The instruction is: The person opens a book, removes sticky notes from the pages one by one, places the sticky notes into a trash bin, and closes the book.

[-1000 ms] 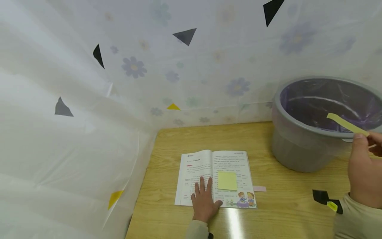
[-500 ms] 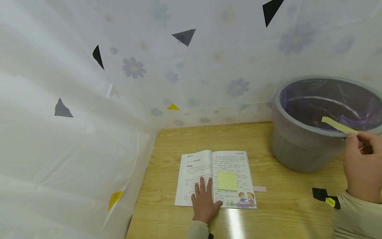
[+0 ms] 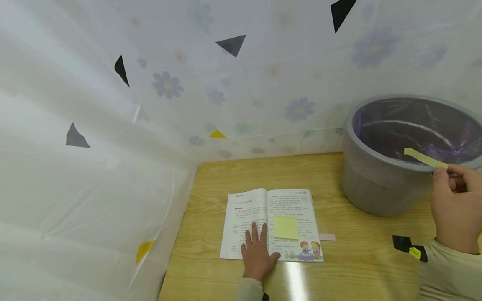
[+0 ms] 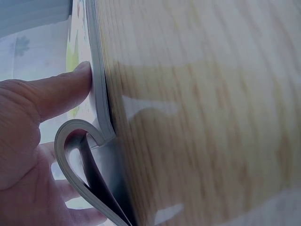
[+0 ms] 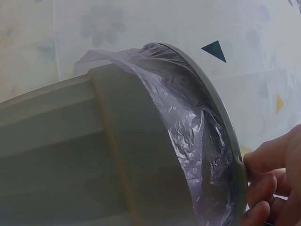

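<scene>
An open book [image 3: 246, 209] lies on the wooden table, a yellow sticky note [image 3: 286, 227] on its right page and a pink paper tab [image 3: 326, 237] poking out from the right edge. My left hand [image 3: 258, 256] rests with spread fingers on the book's lower middle; the left wrist view shows its thumb [image 4: 66, 92] on the page by the book's edge. At the right, my right hand [image 3: 457, 205] pinches a narrow yellow paper strip [image 3: 425, 159] between thumb and finger, its far end over the bin's mouth. In the right wrist view my right hand [image 5: 277, 179] is right at the bin's rim.
A grey bin [image 3: 384, 188] with a purple plastic liner [image 5: 183, 122] stands at the back right of the table [image 3: 233, 173]. White flowered sheeting [image 3: 256, 96] hangs behind, and more sheeting [image 3: 94, 200] closes off the left side.
My right hand has moved a little left along the near side of the bin, carrying the yellow strip with it. The left hand and the book stay put.
</scene>
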Available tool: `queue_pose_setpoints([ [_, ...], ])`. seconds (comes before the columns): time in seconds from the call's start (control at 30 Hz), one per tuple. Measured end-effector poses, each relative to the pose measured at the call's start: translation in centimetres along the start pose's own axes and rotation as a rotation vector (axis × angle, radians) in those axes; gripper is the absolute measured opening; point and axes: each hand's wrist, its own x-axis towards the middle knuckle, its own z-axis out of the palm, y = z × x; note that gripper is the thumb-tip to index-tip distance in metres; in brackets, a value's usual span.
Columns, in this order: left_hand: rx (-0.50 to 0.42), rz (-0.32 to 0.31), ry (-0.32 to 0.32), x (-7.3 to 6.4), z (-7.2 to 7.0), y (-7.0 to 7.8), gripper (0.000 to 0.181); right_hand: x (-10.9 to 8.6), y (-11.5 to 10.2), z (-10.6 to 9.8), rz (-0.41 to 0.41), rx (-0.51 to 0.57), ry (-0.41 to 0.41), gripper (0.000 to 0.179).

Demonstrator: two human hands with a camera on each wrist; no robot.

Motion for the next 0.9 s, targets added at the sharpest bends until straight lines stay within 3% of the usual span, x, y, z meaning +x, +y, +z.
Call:
queue_pose_setpoints([
  [0.17, -0.013, 0.007, 0.006, -0.1, 0.0, 0.1, 0.097, -0.4, -0.6, -0.1, -0.025, 0.001, 0.015, 0.018],
  [0.4, -0.001, 0.018, 0.035, -0.2, -0.1, -0.4, 0.096, -0.4, 0.2, 0.4, -0.19, 0.02, 0.042, 0.015],
  [0.9, -0.006, 0.027, 0.027, -0.1, 0.0, -0.2, 0.096, -0.6, 1.0, -0.3, -0.264, -0.012, 0.021, 0.028],
])
